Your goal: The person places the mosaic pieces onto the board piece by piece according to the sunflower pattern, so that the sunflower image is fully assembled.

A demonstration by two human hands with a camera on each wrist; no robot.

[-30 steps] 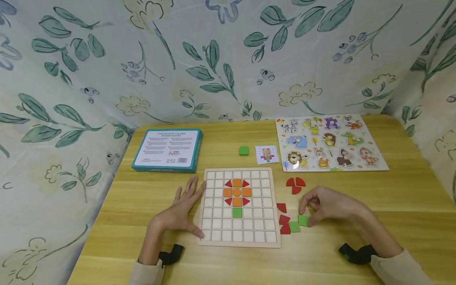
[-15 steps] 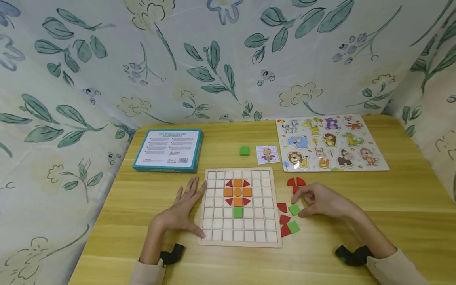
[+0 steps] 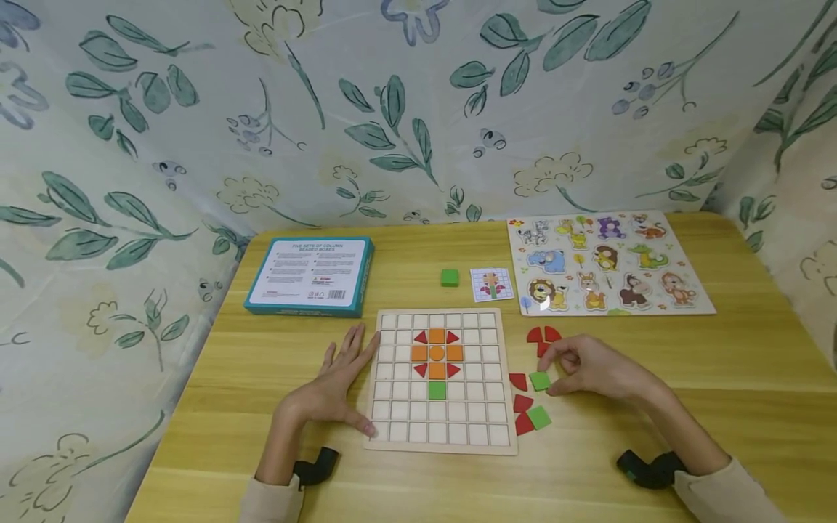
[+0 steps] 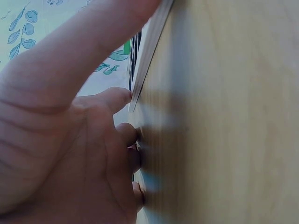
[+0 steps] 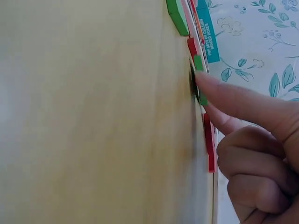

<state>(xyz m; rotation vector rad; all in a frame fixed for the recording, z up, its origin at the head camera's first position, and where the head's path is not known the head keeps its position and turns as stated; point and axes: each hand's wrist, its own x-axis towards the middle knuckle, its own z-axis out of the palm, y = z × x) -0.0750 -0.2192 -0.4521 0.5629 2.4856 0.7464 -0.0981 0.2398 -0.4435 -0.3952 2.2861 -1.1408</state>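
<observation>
My right hand pinches a green square tile between thumb and forefinger, just right of the wooden grid board. In the right wrist view the same green tile shows edge-on at the thumb tip, and the other fingers are curled in. The left hand lies spread along the board's left side, with thumb and forefinger touching its edge. On the board, orange pieces and red triangles surround an orange circle. Below them sits one green square.
Red quarter-circle tiles and another green square tile lie right of the board. Behind it are a stack of green tiles and a pattern card. A blue box stands at back left, an animal puzzle at back right.
My right hand has shifted left and away from me, carrying the green square tile from beside the other green tile to near the upper red quarter-circle. The left hand stays put.
</observation>
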